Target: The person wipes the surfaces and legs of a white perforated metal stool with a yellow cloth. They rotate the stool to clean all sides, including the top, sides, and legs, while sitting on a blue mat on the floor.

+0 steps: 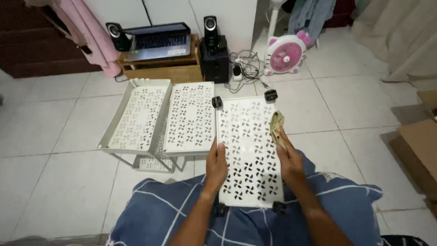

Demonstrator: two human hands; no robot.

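Note:
A white perforated shelf panel point(248, 150) with black caster wheels point(217, 102) at its corners rests on my lap, over a blue checked cloth point(154, 214). My left hand point(216, 165) grips its left edge. My right hand point(287, 157) holds its right edge and also pinches a crumpled yellowish-green rag point(276, 125) against the panel. Another black wheel point(271, 95) sits at the far right corner.
Two more white perforated trays point(139, 119) point(191, 116) lie side by side on the tiled floor to the left. Behind them are a wooden crate with a laptop point(159, 45), speakers, cables and a pink fan point(284, 57). Cardboard boxes point(421, 150) stand at the right.

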